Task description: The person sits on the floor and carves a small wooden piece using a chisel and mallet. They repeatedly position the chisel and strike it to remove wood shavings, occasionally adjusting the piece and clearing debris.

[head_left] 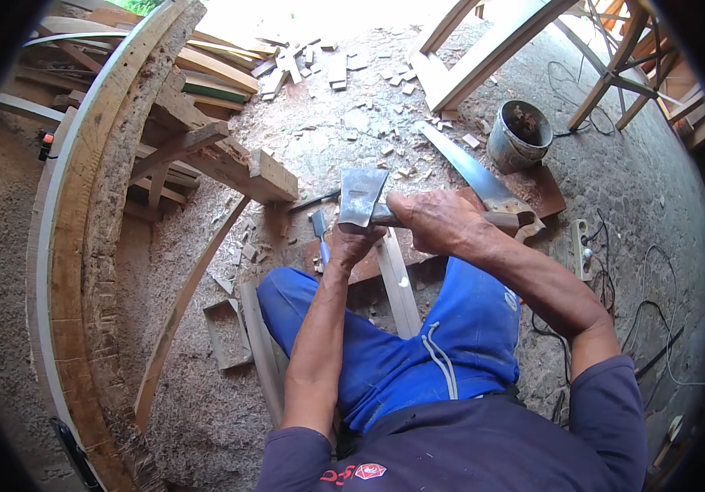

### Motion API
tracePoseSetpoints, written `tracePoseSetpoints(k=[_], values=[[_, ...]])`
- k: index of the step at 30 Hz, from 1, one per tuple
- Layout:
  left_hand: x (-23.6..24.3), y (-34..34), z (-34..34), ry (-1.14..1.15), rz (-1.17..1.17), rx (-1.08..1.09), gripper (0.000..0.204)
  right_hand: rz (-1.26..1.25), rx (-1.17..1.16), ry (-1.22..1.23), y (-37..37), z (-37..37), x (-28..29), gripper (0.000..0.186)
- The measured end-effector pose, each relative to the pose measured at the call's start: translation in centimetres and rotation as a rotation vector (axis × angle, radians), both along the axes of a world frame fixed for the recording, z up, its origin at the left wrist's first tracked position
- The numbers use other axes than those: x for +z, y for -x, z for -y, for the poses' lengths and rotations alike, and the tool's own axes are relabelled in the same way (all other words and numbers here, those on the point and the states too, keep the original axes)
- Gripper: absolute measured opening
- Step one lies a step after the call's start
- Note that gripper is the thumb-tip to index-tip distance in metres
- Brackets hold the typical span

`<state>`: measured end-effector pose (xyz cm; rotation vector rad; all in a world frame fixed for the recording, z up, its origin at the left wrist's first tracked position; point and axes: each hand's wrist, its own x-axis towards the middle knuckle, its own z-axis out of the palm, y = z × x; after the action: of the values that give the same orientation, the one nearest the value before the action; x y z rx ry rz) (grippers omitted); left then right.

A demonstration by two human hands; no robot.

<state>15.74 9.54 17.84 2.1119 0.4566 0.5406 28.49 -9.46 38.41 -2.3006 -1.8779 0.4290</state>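
My right hand (438,220) is wrapped round the wooden handle of a hatchet (363,195), close to its wide steel head. Beneath that head is my left hand (357,246), closed; the hatchet hides part of its fingers, and what they hold does not show. A pale wooden bar (398,283) runs between my knees, just right of the left hand. Left of that hand lies a chisel (322,234) with a broad blade and a bluish handle. A handsaw (475,176) rests beyond my right hand, its grip end partly behind my forearm.
A long curved timber (82,271) stands along the left, near a rough wooden block (273,176). Farther right are a dirty bucket (521,135), a power strip (582,250) with cables and a wooden frame (483,66). Offcuts (287,70) and shavings litter the floor.
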Motion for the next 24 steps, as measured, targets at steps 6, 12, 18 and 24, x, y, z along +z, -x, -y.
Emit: tracePoseSetpoints(k=[6,12,18,24], values=[[5.5,-1.0,3.9,0.174,0.088,0.028,0.057,-0.076,-0.004,-0.565,0.0,1.8,5.8,0.044],[4.2,-0.1,3.1,0.137,-0.087,0.041,0.059,-0.160,-0.033,-0.729,0.0,0.5,2.9,0.035],[1.4,0.6,0.4,-0.231,-0.074,-0.085,0.044,-0.067,-0.006,-0.076,0.0,-0.2,0.2,0.037],[4.7,0.2,3.3,0.202,0.094,0.127,0.044,-0.181,0.016,-0.746,0.4,0.0,6.1,0.032]])
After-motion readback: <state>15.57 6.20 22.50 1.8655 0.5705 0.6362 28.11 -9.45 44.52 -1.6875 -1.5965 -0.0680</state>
